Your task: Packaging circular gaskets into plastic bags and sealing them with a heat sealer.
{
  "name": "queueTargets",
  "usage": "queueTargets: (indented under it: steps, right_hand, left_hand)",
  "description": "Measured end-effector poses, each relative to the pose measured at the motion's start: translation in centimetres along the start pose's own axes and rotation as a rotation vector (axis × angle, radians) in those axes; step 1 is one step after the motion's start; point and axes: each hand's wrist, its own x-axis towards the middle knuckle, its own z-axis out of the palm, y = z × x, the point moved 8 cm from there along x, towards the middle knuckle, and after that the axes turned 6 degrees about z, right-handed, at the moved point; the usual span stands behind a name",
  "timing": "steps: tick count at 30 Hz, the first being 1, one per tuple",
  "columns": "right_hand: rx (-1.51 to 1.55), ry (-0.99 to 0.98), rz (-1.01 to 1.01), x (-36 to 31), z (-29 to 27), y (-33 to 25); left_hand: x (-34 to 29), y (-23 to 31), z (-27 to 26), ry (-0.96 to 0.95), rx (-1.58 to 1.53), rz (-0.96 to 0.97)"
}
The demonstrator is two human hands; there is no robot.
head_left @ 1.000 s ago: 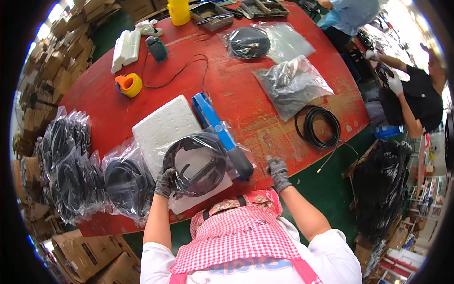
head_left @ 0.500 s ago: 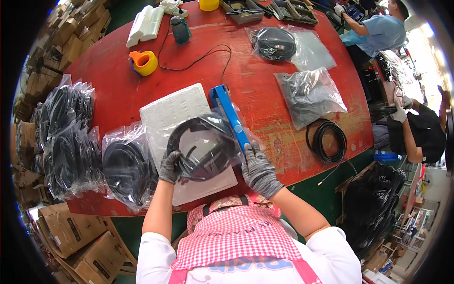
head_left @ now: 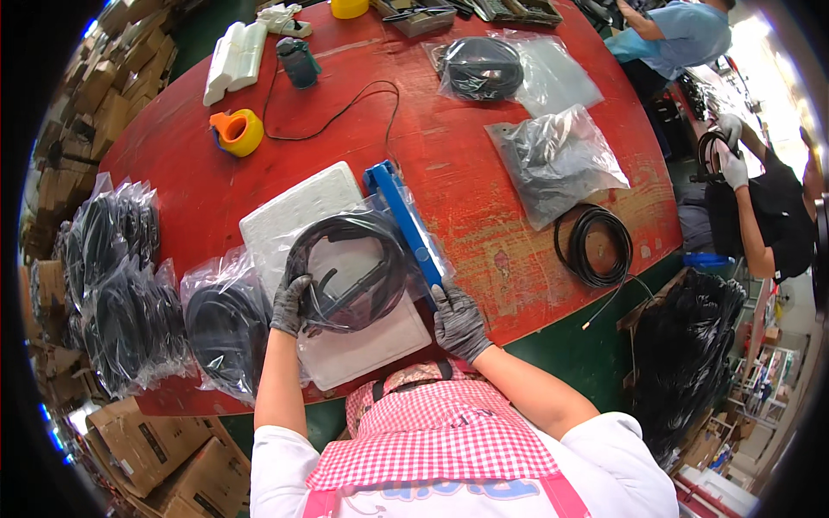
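A clear plastic bag with a black cable coil (head_left: pixel 393 263) in it lies over a white foam board (head_left: pixel 332 367). My left hand (head_left: pixel 291 305), in a grey glove, is closed on the bag's left side with its thumb on top. Along the bag's right side stands a long blue heat sealer (head_left: pixel 404 220); the bag's open edge passes beneath its arm and shows beyond it. My right hand (head_left: pixel 459 324), gloved too, is closed over the near end of the sealer's arm. Its fingertips partly hide what they grip.
Bagged cable coils (head_left: pixel 226 324) pile up at the left. A loose black cable coil (head_left: pixel 596 246) and a clear bag of dark parts (head_left: pixel 561 160) lie right. Farther off are a tape roll (head_left: pixel 237 131), a bottle (head_left: pixel 298 62) and a bagged coil (head_left: pixel 480 69). Co-workers (head_left: pixel 760 211) stand right.
The bagged coil, tilted up before, now lies flatter with its ring facing up. My right hand stays at the sealer's near end. The whole view has shifted slightly.
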Motion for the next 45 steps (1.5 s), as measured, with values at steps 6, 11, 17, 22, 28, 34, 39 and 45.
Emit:
queueTargets:
  steps: [6,11,17,22,28,34,39,45]
  right_hand:
    - [0.074,0.053,-0.027,0.3,-0.9,-0.5]
    - [0.082,0.064,-0.013,0.1,-0.6,-0.1]
    - [0.041,0.046,-0.025,0.2,-0.5,-0.5]
    - [-0.004,0.077,-0.058,0.2,-0.5,-0.9]
    - [0.026,0.110,-0.079,-0.1,-0.9,-1.5]
    - [-0.007,0.123,-0.085,-0.2,-0.3,-1.1]
    - [-0.042,0.069,-0.105,-0.1,-0.2,-1.2]
    - [0.342,-0.221,0.022,1.5,-4.4,-1.2]
  left_hand:
    - [-2.8,3.2,-1.2,0.332,0.890,0.578]
    - [-10.1,2.6,4.1,0.003,0.608,0.551]
    - [-14.8,-11.5,6.4,0.020,-0.309,-0.466]
    - [-9.5,-11.1,9.7,0.096,-0.787,-0.412]
    - [-8.0,-15.1,9.8,0.417,-0.854,-0.527]
    - [-7.4,-15.3,9.8,0.437,-0.803,-0.496]
    - [-6.9,-15.3,10.1,0.444,-0.896,-0.469]
    - [-6.9,-14.2,10.8,0.422,-0.900,-0.499]
